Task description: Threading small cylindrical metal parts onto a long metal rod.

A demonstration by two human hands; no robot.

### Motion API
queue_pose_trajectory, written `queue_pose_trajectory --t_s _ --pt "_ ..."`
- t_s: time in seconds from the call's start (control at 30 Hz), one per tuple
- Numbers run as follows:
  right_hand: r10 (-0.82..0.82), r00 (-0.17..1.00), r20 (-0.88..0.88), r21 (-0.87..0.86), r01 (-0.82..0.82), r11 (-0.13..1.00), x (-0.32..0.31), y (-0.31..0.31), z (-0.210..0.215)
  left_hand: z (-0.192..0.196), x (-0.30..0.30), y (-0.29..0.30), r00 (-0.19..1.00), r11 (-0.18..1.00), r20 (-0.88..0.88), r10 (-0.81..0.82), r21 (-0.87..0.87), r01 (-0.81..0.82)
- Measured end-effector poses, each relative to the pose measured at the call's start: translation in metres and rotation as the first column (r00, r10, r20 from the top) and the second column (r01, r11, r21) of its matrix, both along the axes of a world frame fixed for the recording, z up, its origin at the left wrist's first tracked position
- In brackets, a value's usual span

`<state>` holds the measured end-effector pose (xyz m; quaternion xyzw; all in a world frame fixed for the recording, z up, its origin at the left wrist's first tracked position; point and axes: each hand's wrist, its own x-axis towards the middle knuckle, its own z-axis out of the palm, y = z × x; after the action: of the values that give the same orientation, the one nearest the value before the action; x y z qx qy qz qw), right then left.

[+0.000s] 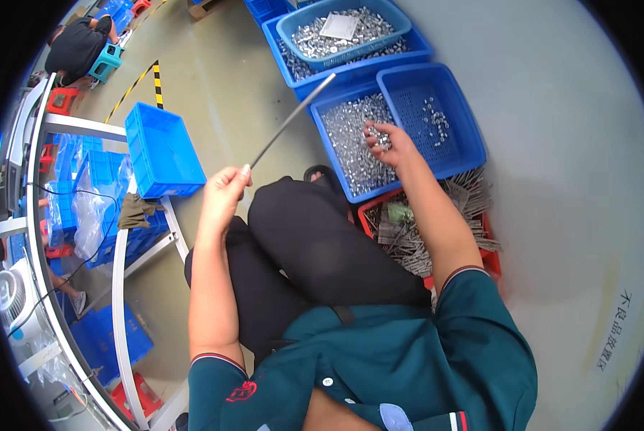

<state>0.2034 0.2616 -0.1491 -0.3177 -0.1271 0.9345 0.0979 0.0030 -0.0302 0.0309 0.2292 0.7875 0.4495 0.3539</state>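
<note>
My left hand (227, 188) is closed round the lower end of a thin grey metal rod (290, 121), which slants up and to the right. My right hand (397, 149), palm up with fingers curled, cups several small shiny metal pieces (381, 138). It is above a blue bin (341, 164) heaped with small metal parts (352, 136). Overlapping that bin's right side is a blue perforated basket (412, 93), where a small cluster of metal parts (437, 121) lies. Under my right forearm, a red crate (367, 221) holds many thin metal rods (468, 192).
Beyond these, a light-blue basket (286, 34) full of metal parts sits in another blue bin (298, 85). To my left stand a white-framed bench (121, 287) and an empty-looking blue crate (165, 144). A person in black (77, 47) sits far left. A wall (552, 144) rises at right.
</note>
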Motion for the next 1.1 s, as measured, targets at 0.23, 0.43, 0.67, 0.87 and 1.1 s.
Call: queue_pose_trajectory --t_s 0.23,0.43,0.67,0.87,1.1 --pt "-0.008 1.0 -0.005 0.048 0.008 0.999 0.004 -0.005 0.032 0.007 0.002 -0.024 0.999 0.999 -0.013 0.051 0.001 -0.051" --pt "0.023 0.997 -0.069 0.011 -0.022 1.0 -0.008 -0.008 0.063 0.009 -0.002 -0.046 0.996 0.994 -0.072 0.057 0.102 -0.05" --pt "-0.009 0.996 -0.092 0.004 0.01 1.0 -0.012 -0.03 0.095 -0.015 -0.01 -0.061 0.969 0.988 -0.246 0.032 0.152 0.006" --pt "-0.014 0.999 0.05 0.219 0.003 0.976 -0.003 -0.031 0.149 -0.012 -0.007 -0.057 0.97 0.988 -0.243 0.029 0.155 0.009" --pt "0.068 0.997 0.049 0.421 -0.082 0.903 0.009 -0.026 0.238 0.001 -0.007 -0.038 0.961 0.989 -0.277 -0.015 0.135 0.054"
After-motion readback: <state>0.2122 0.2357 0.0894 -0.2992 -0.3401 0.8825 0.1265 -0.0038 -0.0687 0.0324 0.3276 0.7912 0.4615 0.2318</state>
